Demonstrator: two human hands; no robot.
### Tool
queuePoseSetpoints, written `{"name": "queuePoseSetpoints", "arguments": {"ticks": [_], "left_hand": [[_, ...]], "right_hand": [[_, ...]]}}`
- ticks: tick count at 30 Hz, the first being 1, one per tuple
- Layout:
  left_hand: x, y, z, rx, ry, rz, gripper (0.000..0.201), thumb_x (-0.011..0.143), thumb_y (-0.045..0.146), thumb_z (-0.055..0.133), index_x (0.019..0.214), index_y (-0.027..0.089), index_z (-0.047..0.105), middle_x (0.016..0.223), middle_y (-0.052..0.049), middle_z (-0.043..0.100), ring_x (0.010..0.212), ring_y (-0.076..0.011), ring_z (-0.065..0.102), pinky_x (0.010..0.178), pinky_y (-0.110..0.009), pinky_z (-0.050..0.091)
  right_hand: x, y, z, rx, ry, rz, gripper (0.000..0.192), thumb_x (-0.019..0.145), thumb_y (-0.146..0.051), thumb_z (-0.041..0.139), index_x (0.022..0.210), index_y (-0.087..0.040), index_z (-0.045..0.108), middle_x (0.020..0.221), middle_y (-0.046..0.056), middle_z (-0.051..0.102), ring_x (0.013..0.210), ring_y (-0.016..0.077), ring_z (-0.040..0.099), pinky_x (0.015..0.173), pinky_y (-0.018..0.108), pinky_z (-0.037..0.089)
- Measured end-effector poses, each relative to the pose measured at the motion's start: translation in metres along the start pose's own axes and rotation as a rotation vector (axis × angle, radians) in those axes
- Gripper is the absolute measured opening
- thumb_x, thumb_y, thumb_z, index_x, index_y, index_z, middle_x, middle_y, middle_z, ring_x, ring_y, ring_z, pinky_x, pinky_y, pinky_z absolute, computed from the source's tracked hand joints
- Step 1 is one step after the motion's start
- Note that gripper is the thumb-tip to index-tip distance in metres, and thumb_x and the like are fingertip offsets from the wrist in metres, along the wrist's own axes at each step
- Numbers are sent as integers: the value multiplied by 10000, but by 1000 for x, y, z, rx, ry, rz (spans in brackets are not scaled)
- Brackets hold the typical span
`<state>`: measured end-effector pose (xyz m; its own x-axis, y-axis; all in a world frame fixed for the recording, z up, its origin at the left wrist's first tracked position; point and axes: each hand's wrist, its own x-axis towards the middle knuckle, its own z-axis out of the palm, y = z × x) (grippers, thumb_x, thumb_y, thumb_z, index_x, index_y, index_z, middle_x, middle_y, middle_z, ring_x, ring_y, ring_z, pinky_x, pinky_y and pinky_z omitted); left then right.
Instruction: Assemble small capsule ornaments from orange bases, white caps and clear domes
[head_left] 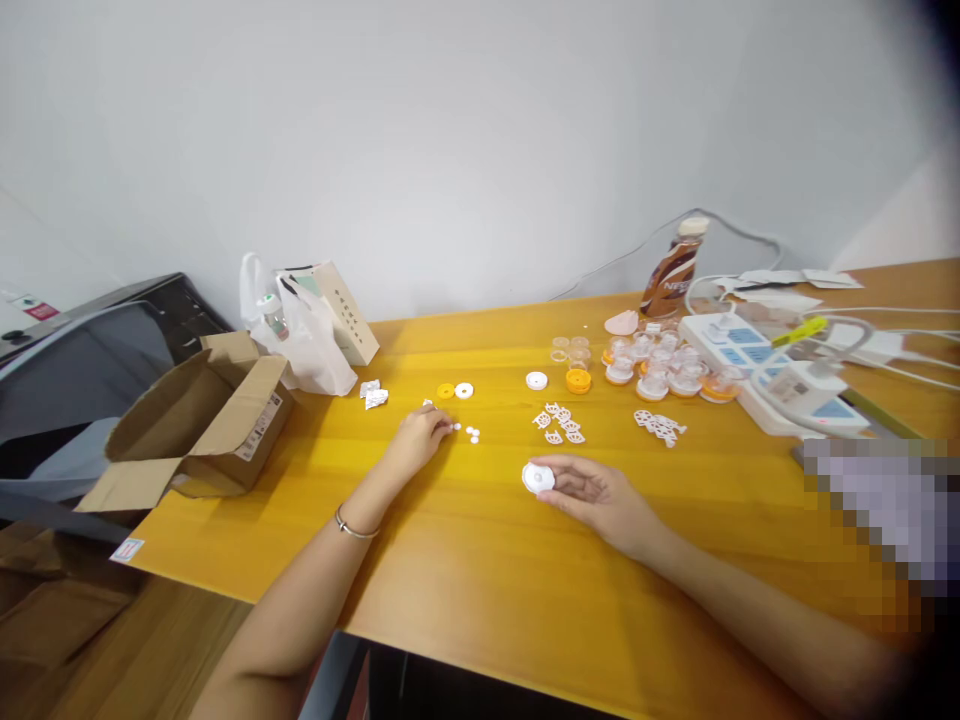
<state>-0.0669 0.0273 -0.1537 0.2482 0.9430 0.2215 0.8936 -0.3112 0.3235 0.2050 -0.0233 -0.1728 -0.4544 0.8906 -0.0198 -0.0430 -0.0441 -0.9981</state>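
My right hand (596, 495) grips a round white plastic disc (538, 478) by its edge, thumb below and fingers above, raised over the table. My left hand (420, 442) rests at the tabletop, its thumb and fingers pinched together at a small white round piece (457, 427). Several more small white pieces (472, 435) lie just right of those fingertips. Beyond them are a yellow ring (445, 391) and a white ring (464, 391), side by side. Farther right sit a white round part (536, 381) and an orange round part (578, 381). White openwork pieces (559, 423) lie scattered beyond my right hand.
Clear-topped round containers (667, 365) cluster at the back right, near a brown bottle (673, 270) and a power strip (765, 370) with cables. Another pile of white cutout pieces (660, 427) lies nearby. At left stand an open cardboard box (225, 440) and a plastic bag (311, 345).
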Motion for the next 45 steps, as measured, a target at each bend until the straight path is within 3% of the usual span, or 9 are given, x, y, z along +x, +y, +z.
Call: {"name": "queuePoseSetpoints", "arguments": {"ticks": [9, 13, 17, 19, 23, 26, 33, 45], "left_hand": [[-2, 5, -10, 145, -60, 58, 134, 783, 186, 509, 753, 177, 639, 751, -35, 615, 675, -135, 565, 630, -220, 403], [-1, 6, -9, 209, 6, 31, 132, 755, 146, 507, 710, 155, 630, 722, -50, 613, 651, -138, 562, 621, -227, 403], [-7, 18, -4, 201, 98, 59, 150, 810, 195, 484, 788, 156, 627, 789, -62, 636, 728, -146, 583, 677, -248, 424], [-16, 33, -1, 149, 152, 207, 142, 834, 216, 484, 857, 174, 617, 832, -46, 649, 785, -130, 585, 726, -248, 422], [-36, 69, 5, 46, 302, 758, 141, 820, 167, 534, 955, 172, 573, 858, -36, 662, 736, -112, 575, 637, -253, 399], [-42, 82, 6, 116, 282, 888, 178, 829, 128, 514, 1002, 154, 547, 866, -46, 664, 762, -121, 580, 607, -257, 385], [-39, 81, 6, 188, 233, 901, 165, 855, 115, 467, 1000, 132, 544, 868, -57, 672, 786, -130, 598, 634, -269, 406], [-41, 83, 11, 124, 220, 871, 197, 858, 120, 464, 1038, 140, 542, 910, -51, 675, 828, -132, 595, 653, -273, 389]], "right_hand": [[0, 5, -2, -8, -22, -22, 482, 632, -389, 718, 1060, -199, 602, 950, 74, 691, 917, 222, 635, 919, 418, 447], [0, 4, -2, -20, -26, -9, 484, 634, -389, 714, 1063, -196, 597, 942, 73, 692, 907, 218, 636, 913, 420, 450], [0, 2, -2, -24, -15, 10, 483, 625, -392, 717, 1054, -201, 603, 921, 67, 697, 894, 217, 639, 903, 420, 456], [0, 0, -2, -26, -6, 23, 470, 623, -391, 718, 1040, -203, 613, 915, 62, 699, 882, 214, 642, 893, 413, 462], [1, -2, -1, -8, -26, 28, 459, 611, -385, 726, 1019, -201, 626, 896, 57, 700, 858, 205, 644, 868, 399, 475], [1, -2, -1, 24, -46, 24, 430, 607, -355, 733, 997, -205, 633, 891, 42, 699, 843, 187, 643, 858, 370, 479], [1, -2, -1, 27, -64, 36, 412, 607, -334, 731, 981, -195, 629, 871, 36, 698, 809, 176, 644, 844, 363, 485], [1, -2, -1, 44, -85, 18, 390, 619, -328, 727, 978, -212, 627, 874, 28, 697, 821, 173, 644, 839, 358, 489]]}}
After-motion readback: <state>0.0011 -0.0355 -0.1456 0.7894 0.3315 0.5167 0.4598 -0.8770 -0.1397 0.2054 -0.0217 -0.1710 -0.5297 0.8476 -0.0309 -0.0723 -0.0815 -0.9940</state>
